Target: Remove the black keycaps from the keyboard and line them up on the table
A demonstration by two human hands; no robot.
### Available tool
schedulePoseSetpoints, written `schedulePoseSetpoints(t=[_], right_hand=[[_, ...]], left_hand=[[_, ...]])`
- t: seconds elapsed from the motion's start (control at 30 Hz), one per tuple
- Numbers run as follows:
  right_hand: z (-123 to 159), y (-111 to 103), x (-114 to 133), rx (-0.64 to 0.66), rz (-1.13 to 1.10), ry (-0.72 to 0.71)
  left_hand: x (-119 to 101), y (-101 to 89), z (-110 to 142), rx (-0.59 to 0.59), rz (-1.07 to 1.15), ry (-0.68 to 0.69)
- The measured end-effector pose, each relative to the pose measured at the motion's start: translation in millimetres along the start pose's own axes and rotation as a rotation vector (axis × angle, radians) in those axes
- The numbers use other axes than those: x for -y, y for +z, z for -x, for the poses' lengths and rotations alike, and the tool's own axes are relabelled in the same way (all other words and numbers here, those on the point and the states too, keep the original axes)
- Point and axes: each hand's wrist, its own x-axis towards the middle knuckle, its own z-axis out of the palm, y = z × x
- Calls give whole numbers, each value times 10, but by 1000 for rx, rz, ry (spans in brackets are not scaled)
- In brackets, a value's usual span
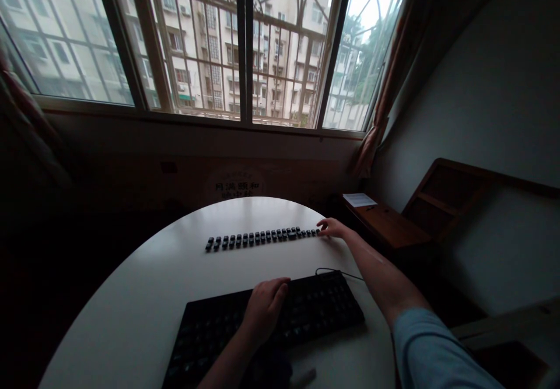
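A black keyboard (321,304) lies at a slant on the near part of a white round table (144,272). My left hand (265,307) rests on its middle, with the fingers together and curled at the keyboard's far edge; what lies under the palm is hidden. Beyond the keyboard, small black keycaps (262,237) stand in a long double row that narrows to a single line at the right. My right hand (332,227) reaches to the right end of that row. Its thumb and fingertips close around the last keycap (318,232), partly hiding it.
A cable (336,270) runs from the keyboard's back over the table's right edge. Near my lap lies a small grey object (304,377), too dark to name. Right of the table, a wooden surface (385,225) holds a white paper (359,200). Barred windows (245,56) stand ahead.
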Motion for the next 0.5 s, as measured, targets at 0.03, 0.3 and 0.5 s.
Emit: schedulePoseSetpoints(t=[0.03,0.3,0.5], right_hand=[[31,-18,27,-41,-17,-14],[720,-96,214,-560,-319,-121],[1779,296,192,-692,-640,-81]], left_hand=[[1,2,0,-3,-5,1],[-26,4,-10,18,-50,26],[-84,-6,-15,45,-92,35]])
